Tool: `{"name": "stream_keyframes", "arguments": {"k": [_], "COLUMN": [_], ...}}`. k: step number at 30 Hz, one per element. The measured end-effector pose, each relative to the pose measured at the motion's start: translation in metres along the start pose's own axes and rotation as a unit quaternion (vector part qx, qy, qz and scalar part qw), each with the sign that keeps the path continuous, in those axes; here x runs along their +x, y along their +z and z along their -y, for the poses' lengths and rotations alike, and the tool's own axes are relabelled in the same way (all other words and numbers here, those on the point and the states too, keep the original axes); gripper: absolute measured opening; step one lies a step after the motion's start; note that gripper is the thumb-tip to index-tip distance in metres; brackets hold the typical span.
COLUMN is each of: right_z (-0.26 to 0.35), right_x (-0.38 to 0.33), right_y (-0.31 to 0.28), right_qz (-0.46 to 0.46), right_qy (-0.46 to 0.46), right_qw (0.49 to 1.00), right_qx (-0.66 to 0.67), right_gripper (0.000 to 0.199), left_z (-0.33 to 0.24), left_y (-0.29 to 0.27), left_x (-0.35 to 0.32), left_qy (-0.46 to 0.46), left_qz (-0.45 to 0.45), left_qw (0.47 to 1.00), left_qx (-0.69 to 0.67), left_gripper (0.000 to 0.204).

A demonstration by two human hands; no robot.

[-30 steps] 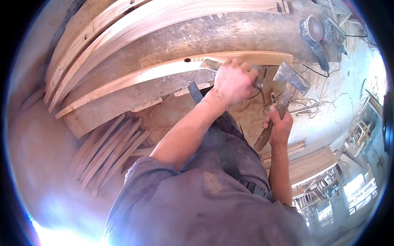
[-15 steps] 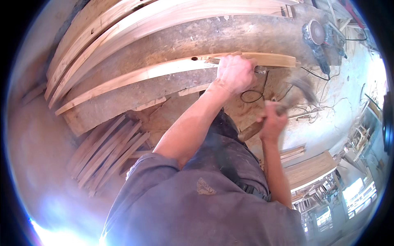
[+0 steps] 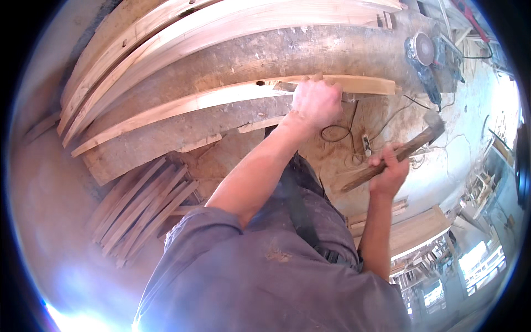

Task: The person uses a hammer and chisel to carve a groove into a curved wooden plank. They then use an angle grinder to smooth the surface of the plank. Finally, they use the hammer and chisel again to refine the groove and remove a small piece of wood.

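Note:
My left hand (image 3: 317, 102) is closed over a tool lying along a long pale wooden piece (image 3: 193, 98). It looks like a chisel (image 3: 285, 86); its flat, dark blade shows left of my fist, and most of it is hidden. A dark mortise hole (image 3: 260, 83) is cut in the wood just beyond the blade. Off to the right, my right hand (image 3: 389, 172) grips a hammer (image 3: 409, 148) by its wooden handle. The hammer's metal head is raised up and to the right, apart from the wood.
An angle grinder (image 3: 425, 61) rests at the bench's right end, its cord hanging down. More long wooden pieces (image 3: 221, 30) lie at the back of the worn bench (image 3: 310, 50). Several curved slats (image 3: 144, 210) are stacked low at left. Sawdust and cords cover the floor.
My right hand has swung the hammer outward, to the right and slightly down, away from my left hand. My left hand stays nearly in place on the tool.

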State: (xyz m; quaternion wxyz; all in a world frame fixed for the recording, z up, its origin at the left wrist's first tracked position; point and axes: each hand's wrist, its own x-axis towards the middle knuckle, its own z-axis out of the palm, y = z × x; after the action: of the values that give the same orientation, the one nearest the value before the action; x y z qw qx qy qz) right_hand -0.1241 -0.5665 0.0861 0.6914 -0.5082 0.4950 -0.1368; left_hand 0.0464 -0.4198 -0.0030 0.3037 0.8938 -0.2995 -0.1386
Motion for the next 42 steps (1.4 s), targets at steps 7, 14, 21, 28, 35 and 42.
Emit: {"name": "stream_keyframes", "arguments": {"k": [7, 14, 21, 28, 35, 42], "right_z": [-0.041, -0.036, -0.04, -0.04, -0.05, -0.041], "right_x": [0.0, -0.001, 0.007, 0.003, -0.001, -0.005], "right_y": [0.025, 0.035, 0.033, 0.044, 0.012, 0.005], "right_qz": [0.01, 0.115, -0.049, 0.153, 0.119, 0.09], "right_qy": [0.073, 0.084, 0.012, 0.112, 0.116, 0.115], "right_qw": [0.969, 0.935, 0.999, 0.947, 0.958, 0.961], "right_qx": [-0.236, -0.326, -0.017, -0.258, -0.234, -0.235], "right_gripper": [0.028, 0.029, 0.033, 0.028, 0.024, 0.025], "left_z": [0.004, 0.005, 0.002, 0.019, 0.006, 0.009], "left_y": [0.0, 0.0, -0.008, -0.009, -0.049, -0.013], "left_x": [-0.003, 0.001, 0.002, -0.012, -0.019, -0.007], "left_qy": [-0.001, -0.025, -0.043, 0.015, 0.058, 0.032], "left_qz": [0.021, 0.023, 0.042, -0.065, -0.193, -0.047], "left_qw": [1.0, 0.999, 0.997, 0.998, 0.98, 0.998], "left_qx": [0.016, 0.029, 0.044, 0.014, -0.005, 0.001], "left_gripper": [0.013, 0.014, 0.015, 0.019, 0.024, 0.017]}}
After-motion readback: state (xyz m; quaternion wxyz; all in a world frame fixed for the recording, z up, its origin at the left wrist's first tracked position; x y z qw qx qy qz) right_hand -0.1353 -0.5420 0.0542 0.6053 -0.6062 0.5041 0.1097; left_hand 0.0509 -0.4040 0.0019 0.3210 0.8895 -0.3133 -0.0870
